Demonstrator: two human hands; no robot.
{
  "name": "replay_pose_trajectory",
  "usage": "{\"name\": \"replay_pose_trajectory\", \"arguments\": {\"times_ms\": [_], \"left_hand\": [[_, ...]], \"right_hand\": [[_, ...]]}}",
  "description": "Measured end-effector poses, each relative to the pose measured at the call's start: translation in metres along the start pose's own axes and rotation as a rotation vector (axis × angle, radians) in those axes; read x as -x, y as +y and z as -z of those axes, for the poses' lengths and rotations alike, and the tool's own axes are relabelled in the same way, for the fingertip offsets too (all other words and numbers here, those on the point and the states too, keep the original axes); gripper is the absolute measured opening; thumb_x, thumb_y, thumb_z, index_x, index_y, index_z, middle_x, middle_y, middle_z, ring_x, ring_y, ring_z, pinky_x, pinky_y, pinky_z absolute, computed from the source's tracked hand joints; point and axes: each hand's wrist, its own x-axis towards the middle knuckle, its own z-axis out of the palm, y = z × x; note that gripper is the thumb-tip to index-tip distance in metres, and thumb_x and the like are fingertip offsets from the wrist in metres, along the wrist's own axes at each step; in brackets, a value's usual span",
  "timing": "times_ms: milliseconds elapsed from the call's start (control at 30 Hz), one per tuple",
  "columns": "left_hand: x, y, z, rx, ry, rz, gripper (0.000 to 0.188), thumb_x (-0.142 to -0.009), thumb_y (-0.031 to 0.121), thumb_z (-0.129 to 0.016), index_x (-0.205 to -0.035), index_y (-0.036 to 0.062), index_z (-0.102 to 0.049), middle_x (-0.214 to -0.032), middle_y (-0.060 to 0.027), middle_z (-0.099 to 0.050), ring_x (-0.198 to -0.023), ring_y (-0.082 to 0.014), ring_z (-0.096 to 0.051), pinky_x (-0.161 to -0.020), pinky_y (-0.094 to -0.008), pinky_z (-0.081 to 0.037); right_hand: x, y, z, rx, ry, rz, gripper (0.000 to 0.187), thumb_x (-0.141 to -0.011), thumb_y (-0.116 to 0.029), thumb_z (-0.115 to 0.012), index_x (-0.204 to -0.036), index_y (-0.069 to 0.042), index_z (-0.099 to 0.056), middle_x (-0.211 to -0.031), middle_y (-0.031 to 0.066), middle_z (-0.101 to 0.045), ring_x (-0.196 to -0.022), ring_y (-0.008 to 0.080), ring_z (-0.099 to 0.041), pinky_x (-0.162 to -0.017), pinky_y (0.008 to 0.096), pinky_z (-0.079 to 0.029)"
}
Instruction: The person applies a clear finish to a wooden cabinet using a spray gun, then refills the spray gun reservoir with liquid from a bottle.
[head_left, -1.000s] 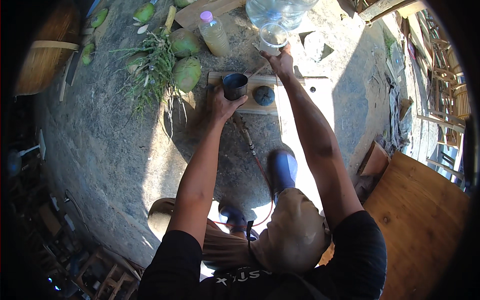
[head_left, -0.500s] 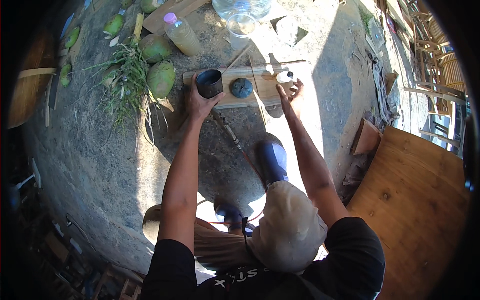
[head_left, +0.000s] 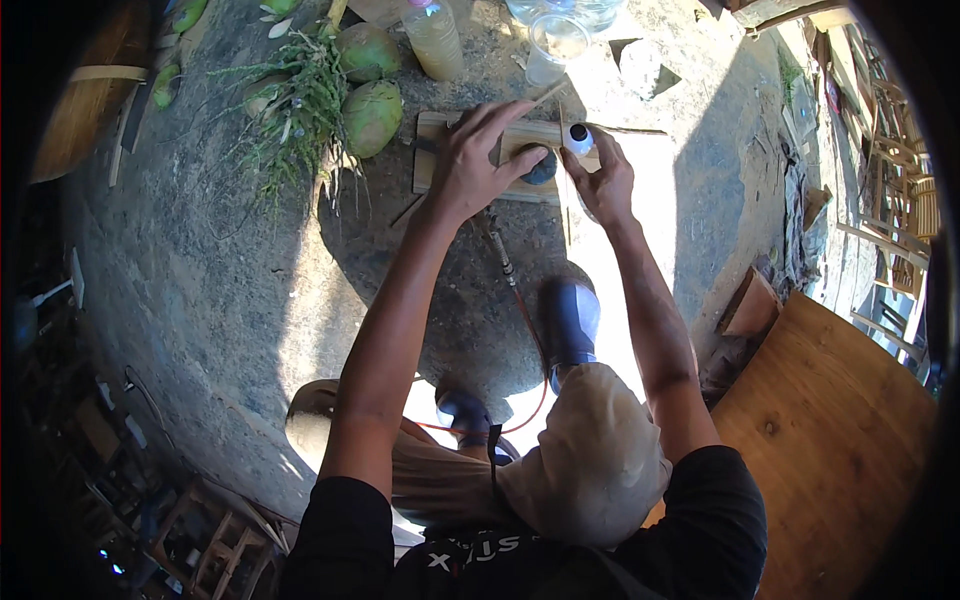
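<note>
My right hand (head_left: 606, 182) is closed around a small white bottle (head_left: 579, 147) with a black cap, just right of a round dark piece (head_left: 541, 168). That piece lies on a pale wooden board (head_left: 640, 146). Over the board's left half, my left hand (head_left: 478, 165) has its fingers stretched out and its thumb reaching to the round piece's left edge; whether they touch I cannot tell. The dark cup seen before is out of sight, perhaps behind this hand. Thin sticks (head_left: 567, 215) lie across the board.
Green coconuts (head_left: 373, 118) and a leafy bunch (head_left: 290, 95) lie at the far left. A pink-capped bottle (head_left: 434, 45) and a clear plastic cup (head_left: 556, 48) stand beyond the board. A metal torch-like tool with an orange hose (head_left: 508, 270) lies before my boot (head_left: 570, 320).
My right hand has closed on the white bottle and brought it left, near the round piece. My left hand no longer visibly grips the dark cup; its fingers are now extended. The view has shifted.
</note>
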Motion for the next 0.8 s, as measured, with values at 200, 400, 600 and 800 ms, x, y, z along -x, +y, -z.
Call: {"name": "replay_pose_trajectory", "arguments": {"times_ms": [200,400,600,800], "left_hand": [[-0.013,-0.006,0.006,-0.076,-0.210,0.054,0.035,-0.095,0.016,-0.076,-0.129,0.0074,-0.072,-0.113,-0.0110,-0.073,-0.101,-0.0337,-0.072,-0.090,-0.0418,-0.058],[0.002,-0.028,0.018,0.156,-0.060,0.295,0.026,-0.097,0.008,-0.075,-0.122,0.0035,-0.073,-0.109,-0.0077,-0.075,-0.097,-0.0199,-0.075,-0.085,-0.0327,-0.059],[0.032,-0.064,0.016,0.515,0.056,0.475,0.035,-0.093,-0.002,-0.077,-0.126,0.0006,-0.067,-0.108,-0.0075,-0.075,-0.101,-0.0143,-0.073,-0.091,-0.0286,-0.059],[0.044,-0.076,0.008,0.607,0.092,0.468,0.033,-0.091,-0.003,-0.078,-0.123,0.0006,-0.068,-0.109,-0.0103,-0.076,-0.102,-0.0134,-0.072,-0.090,-0.0284,-0.060]], "right_hand": [[-0.016,-0.035,-0.020,0.017,-0.114,0.140,0.048,-0.087,-0.022,-0.082,-0.130,-0.010,-0.065,-0.110,0.0131,-0.071,-0.101,0.0371,-0.069,-0.086,0.0474,-0.056],[-0.022,-0.041,-0.030,0.077,-0.149,0.202,0.045,-0.089,-0.021,-0.079,-0.130,-0.011,-0.065,-0.110,0.0140,-0.070,-0.100,0.0385,-0.069,-0.085,0.0481,-0.057],[-0.030,-0.044,-0.030,0.152,-0.187,0.221,0.052,-0.089,-0.020,-0.078,-0.139,-0.017,-0.063,-0.120,0.0131,-0.067,-0.103,0.0363,-0.071,-0.083,0.0462,-0.060],[-0.038,-0.042,-0.036,0.258,-0.158,0.367,0.055,-0.089,-0.017,-0.076,-0.143,-0.021,-0.062,-0.124,0.0110,-0.065,-0.105,0.0343,-0.070,-0.084,0.0448,-0.061]]}}
